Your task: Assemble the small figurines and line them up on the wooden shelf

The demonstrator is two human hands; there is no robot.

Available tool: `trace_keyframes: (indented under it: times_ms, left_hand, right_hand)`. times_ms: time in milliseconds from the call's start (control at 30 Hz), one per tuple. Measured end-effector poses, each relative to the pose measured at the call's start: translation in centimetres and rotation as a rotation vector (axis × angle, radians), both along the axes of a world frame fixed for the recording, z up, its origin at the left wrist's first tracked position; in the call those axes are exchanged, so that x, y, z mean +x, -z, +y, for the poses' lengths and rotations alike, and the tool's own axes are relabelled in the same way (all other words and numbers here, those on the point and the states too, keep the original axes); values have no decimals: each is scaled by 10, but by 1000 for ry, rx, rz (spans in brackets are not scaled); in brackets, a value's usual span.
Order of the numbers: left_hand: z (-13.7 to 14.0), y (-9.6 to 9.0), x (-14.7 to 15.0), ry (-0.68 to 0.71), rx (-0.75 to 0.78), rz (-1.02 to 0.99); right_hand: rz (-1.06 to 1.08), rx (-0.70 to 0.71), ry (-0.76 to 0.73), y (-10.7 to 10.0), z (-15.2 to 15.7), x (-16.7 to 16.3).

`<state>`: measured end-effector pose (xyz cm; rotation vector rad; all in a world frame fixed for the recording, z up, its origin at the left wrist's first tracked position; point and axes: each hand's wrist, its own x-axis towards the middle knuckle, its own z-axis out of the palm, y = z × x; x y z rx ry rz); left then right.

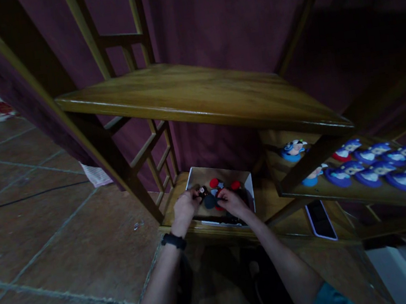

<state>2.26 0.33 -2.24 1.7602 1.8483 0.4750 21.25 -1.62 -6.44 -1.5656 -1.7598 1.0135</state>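
A shallow white box (248,182) sits on the lower wooden shelf, with several small figurines in it. My left hand (186,207) is over its left side, fingers pinched on a small dark figurine (202,191) with a light face. At the right, my right hand (234,203) has its fingers closed at the edge of a dark round piece (210,201); whether this is a figurine's base I cannot tell. Beyond the hands lie a red round piece (214,182) and another red piece (235,185), with grey parts between them.
A wooden shelf board (187,94) spans above the box. Several figurines on blue round bases (372,176) stand on the shelf to the right, behind a slanting wooden post. Below them lies a phone (321,221). A cable (31,196) crosses the tiled floor at left.
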Motion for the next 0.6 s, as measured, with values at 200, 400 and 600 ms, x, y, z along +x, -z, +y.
trace_keyframes:
  times_ms: [200,400,600]
  left_hand:
    - [-5,-1,3,18,44,46]
    - [-6,-5,6,6,94,54]
    - [-5,-6,5,15,64,59]
  right_hand:
    - [-102,-31,-49,-7,-11,-20]
    - [-103,-11,-176,-18,-19,-32]
    - [-332,69,-71,-22,-12,-20]
